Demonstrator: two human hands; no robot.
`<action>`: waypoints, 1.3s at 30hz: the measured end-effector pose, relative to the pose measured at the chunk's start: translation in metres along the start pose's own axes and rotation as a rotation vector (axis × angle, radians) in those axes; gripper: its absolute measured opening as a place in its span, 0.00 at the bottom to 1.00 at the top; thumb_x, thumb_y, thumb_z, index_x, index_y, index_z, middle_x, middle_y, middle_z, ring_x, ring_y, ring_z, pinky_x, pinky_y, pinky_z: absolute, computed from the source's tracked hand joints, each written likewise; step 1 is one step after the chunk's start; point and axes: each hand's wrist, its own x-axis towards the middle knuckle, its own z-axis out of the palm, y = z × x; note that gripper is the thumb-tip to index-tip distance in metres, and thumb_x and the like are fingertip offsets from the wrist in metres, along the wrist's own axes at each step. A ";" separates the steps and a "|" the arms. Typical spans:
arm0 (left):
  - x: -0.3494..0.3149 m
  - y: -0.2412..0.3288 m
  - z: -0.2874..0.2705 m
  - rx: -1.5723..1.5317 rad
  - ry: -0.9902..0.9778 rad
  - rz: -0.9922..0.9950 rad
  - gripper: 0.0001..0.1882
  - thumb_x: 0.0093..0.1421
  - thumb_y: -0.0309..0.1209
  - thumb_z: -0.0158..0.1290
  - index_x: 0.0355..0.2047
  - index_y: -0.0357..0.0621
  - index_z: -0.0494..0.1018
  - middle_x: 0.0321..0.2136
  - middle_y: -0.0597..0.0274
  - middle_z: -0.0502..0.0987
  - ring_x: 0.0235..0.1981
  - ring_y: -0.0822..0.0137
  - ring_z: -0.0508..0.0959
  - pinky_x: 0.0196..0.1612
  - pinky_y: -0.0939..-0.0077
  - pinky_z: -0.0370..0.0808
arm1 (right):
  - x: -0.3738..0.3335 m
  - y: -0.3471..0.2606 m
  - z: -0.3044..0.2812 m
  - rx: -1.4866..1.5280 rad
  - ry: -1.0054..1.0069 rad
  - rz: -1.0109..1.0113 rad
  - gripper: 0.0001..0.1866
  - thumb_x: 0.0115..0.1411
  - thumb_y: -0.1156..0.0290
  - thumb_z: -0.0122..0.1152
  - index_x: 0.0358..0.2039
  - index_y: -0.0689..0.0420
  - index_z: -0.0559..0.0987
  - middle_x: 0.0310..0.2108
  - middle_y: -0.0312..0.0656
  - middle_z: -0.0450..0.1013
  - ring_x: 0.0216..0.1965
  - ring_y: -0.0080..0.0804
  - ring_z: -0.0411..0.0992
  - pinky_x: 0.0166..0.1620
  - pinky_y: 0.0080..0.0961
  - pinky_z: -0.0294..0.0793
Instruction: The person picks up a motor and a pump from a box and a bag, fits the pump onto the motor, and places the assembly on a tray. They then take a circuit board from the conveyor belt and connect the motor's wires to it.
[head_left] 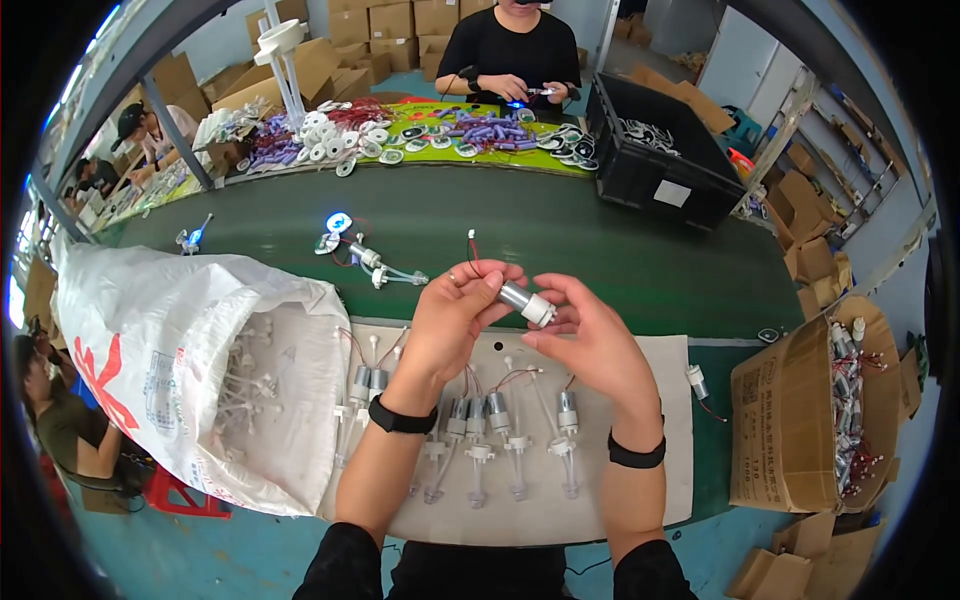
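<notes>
Over the middle of the work board, my left hand (465,308) pinches a small silver motor pump (522,302) with a white end. Its thin red and dark wires rise past my fingers to a small white plug (472,234). My right hand (590,345) is beside the white end, thumb and fingers curved and apart around it; whether a fingertip touches is unclear. Below my hands lie several motor pumps (497,410) with clear tubes and white fittings (517,443), lined up on the grey board (620,490). My left forearm hides some of them.
An open white sack (150,350) of white tube parts lies at left. At right stand a single motor (697,382) and a carton (780,430) of motors. Beyond, a green belt (480,215) carries lit assemblies (340,223); a black crate (650,175) and a co-worker (515,55) are across.
</notes>
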 end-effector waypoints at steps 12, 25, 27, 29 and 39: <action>-0.007 -0.014 -0.010 -0.252 0.026 -0.020 0.15 0.68 0.24 0.48 0.54 0.34 0.66 0.52 0.50 0.74 0.53 0.60 0.76 0.56 0.68 0.77 | 0.008 0.009 0.019 0.044 0.170 -0.238 0.20 0.55 0.80 0.67 0.49 0.59 0.74 0.43 0.35 0.75 0.39 0.20 0.73 0.41 0.18 0.75; -0.124 0.060 -0.133 1.284 0.291 0.184 0.16 0.65 0.35 0.56 0.47 0.37 0.77 0.40 0.57 0.82 0.41 0.68 0.81 0.45 0.75 0.77 | -0.032 -0.014 -0.065 0.417 0.518 -0.484 0.17 0.68 0.70 0.56 0.54 0.64 0.71 0.49 0.48 0.73 0.51 0.38 0.73 0.61 0.32 0.68; -0.151 0.084 -0.192 1.627 0.630 0.213 0.15 0.62 0.33 0.57 0.44 0.36 0.78 0.38 0.53 0.82 0.41 0.61 0.82 0.46 0.71 0.77 | -0.036 -0.013 -0.073 0.378 0.576 -0.445 0.19 0.69 0.68 0.56 0.56 0.64 0.72 0.49 0.45 0.73 0.49 0.34 0.73 0.58 0.30 0.69; -0.172 0.102 -0.233 1.778 0.724 0.266 0.15 0.60 0.33 0.57 0.44 0.37 0.78 0.38 0.52 0.82 0.41 0.60 0.82 0.46 0.70 0.77 | -0.039 -0.015 -0.076 0.354 0.635 -0.389 0.20 0.69 0.66 0.56 0.57 0.63 0.72 0.49 0.44 0.73 0.48 0.31 0.74 0.56 0.28 0.70; -0.187 0.100 -0.218 2.240 0.703 0.155 0.14 0.44 0.34 0.66 0.31 0.44 0.81 0.41 0.54 0.76 0.42 0.53 0.78 0.45 0.61 0.76 | -0.044 -0.026 -0.062 0.178 0.563 -0.358 0.20 0.68 0.67 0.57 0.57 0.61 0.73 0.47 0.42 0.75 0.46 0.26 0.73 0.51 0.20 0.69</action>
